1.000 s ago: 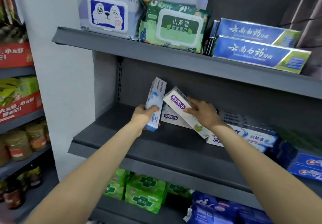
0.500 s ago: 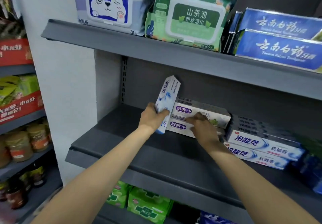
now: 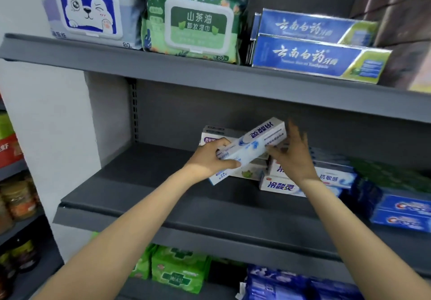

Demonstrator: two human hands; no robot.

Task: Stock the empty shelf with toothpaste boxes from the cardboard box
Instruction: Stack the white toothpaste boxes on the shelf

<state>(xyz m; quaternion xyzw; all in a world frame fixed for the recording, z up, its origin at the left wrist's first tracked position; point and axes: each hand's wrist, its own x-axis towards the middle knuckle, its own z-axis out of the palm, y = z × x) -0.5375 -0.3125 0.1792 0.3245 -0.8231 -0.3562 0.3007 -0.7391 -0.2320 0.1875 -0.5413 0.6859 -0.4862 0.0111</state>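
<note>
while the left hand (image 3: 210,159) clamps its fingers on a tilted toothpaste box (image 3: 250,146), the right hand (image 3: 292,157) touches it, fingers spread, above stacked boxes (image 3: 279,186) on the grey shelf (image 3: 163,206); wet-wipe packs (image 3: 193,24) sit overhead, beside a white wall (image 3: 46,124).

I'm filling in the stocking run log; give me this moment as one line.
phase: placing | left hand: grips tilted white-blue toothpaste box | right hand: open at its upper end | middle shelf: stacked boxes at right, left bare
</note>
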